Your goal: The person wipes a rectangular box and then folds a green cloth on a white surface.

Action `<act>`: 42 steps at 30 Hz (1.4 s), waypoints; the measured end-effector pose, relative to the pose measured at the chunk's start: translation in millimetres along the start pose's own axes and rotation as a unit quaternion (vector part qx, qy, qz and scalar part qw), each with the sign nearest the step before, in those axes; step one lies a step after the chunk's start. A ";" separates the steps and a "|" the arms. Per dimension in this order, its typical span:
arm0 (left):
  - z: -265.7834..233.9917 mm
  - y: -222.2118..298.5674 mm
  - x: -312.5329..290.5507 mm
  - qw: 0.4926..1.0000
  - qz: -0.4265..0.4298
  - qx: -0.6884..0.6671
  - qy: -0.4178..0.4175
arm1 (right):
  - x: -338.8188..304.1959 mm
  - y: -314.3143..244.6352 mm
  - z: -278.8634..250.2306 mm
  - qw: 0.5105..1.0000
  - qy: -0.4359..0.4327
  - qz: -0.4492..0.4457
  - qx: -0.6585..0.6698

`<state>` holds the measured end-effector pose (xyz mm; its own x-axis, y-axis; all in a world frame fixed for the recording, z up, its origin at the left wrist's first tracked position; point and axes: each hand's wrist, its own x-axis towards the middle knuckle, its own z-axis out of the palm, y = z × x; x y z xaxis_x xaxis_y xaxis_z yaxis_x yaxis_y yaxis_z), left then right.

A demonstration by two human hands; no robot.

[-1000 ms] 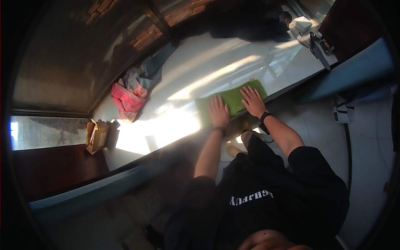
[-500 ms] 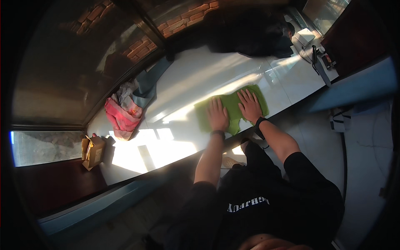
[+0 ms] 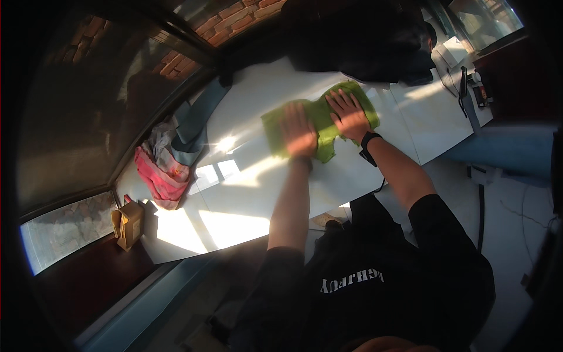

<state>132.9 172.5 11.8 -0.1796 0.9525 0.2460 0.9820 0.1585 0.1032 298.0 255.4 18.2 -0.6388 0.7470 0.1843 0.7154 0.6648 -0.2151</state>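
A green cloth (image 3: 322, 117) lies spread on the white tiled surface (image 3: 246, 88), its near edge uneven. Flat on its left part rests my left hand (image 3: 299, 130), somewhat blurred, with fingers stretched out. My right hand (image 3: 350, 116) presses on the cloth's right part, fingers extended and slightly apart, a dark band around the wrist. Both palms face down, and parts of the cloth under them are hidden.
To the left lie a pink and white cloth bundle (image 3: 163, 176) and a grey-blue strip (image 3: 195, 120). A small cardboard box (image 3: 129, 224) stands at the left end. Dark fabric (image 3: 363, 44) lies along the back. A black-handled item (image 3: 463, 88) sits near the right end.
Both hands and the green cloth have slid away from me, farther from the surface's near edge. The view has also shifted a little.
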 end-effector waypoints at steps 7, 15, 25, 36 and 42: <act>8.6 -3.3 43.5 0.993 -0.082 -0.048 -0.071 | 40.9 16.1 9.3 0.999 -0.035 -0.020 -0.001; 27.4 0.7 27.5 0.996 -0.076 0.025 -0.047 | 30.6 12.3 10.3 1.000 0.008 0.002 -0.019; -27.0 51.9 -70.2 0.983 -0.108 -0.044 -0.143 | -89.6 -16.1 -11.7 0.997 -0.025 0.063 -0.038; -10.5 75.2 -143.1 0.991 -0.074 -0.043 -0.103 | -171.8 -34.9 -37.5 0.991 -0.055 0.121 -0.026; -22.0 74.8 -137.1 0.991 -0.019 0.013 -0.134 | -175.3 -24.5 -30.4 0.990 -0.058 0.126 -0.004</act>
<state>229.6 48.1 7.0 -0.1973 0.9801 -0.0228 0.9767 0.1985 0.0814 401.1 108.3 20.3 -0.4684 0.8834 0.0142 0.8576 0.4585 -0.2330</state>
